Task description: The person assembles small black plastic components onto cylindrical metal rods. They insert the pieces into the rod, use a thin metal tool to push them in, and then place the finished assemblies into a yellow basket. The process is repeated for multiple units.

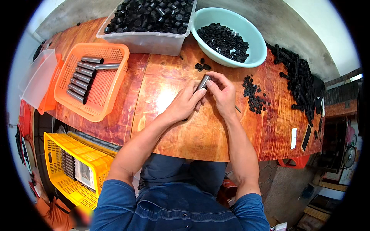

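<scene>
Over the middle of the wooden table, my left hand (pixel 185 101) is wrapped around a short dark tube (pixel 203 82) that tilts up and to the right. At the tube's upper end, my right hand (pixel 223 94) pinches with thumb and fingers. Whether a small part sits between those fingertips cannot be made out. Just beyond the hands lie a few small black caps (pixel 202 65). A thin dark rod (pixel 238 109) rests on the table beside my right wrist.
An orange basket (pixel 104 111) with several dark tubes stands left. Behind are a clear bin (pixel 154 45) of black caps and a pale blue basin (pixel 256 46) of small black parts. Loose black discs (pixel 254 96) and a black pile (pixel 298 77) lie right. A yellow crate (pixel 71 142) stands lower left.
</scene>
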Action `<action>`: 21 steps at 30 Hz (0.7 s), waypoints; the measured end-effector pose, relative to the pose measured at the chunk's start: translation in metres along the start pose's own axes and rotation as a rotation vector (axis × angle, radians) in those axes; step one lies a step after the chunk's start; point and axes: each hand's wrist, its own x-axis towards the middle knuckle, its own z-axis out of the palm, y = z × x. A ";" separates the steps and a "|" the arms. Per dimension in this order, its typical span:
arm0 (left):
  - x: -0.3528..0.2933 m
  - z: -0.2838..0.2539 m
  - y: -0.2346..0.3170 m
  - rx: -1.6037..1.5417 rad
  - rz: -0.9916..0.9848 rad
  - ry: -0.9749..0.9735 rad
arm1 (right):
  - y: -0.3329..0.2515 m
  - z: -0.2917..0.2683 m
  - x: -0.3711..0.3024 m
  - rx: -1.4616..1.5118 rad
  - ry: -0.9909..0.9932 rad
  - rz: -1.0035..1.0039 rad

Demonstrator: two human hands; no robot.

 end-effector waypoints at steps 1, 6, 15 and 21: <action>0.000 0.002 0.001 0.018 0.001 0.030 | 0.003 -0.003 0.002 -0.001 -0.001 -0.009; 0.000 -0.005 0.019 0.071 -0.059 0.029 | -0.001 -0.003 0.003 0.074 0.042 -0.015; 0.002 -0.009 0.012 -0.032 -0.017 -0.076 | -0.005 0.001 0.003 0.219 0.051 0.010; -0.003 -0.006 0.017 0.059 -0.027 -0.002 | -0.001 0.001 0.002 0.183 0.044 -0.039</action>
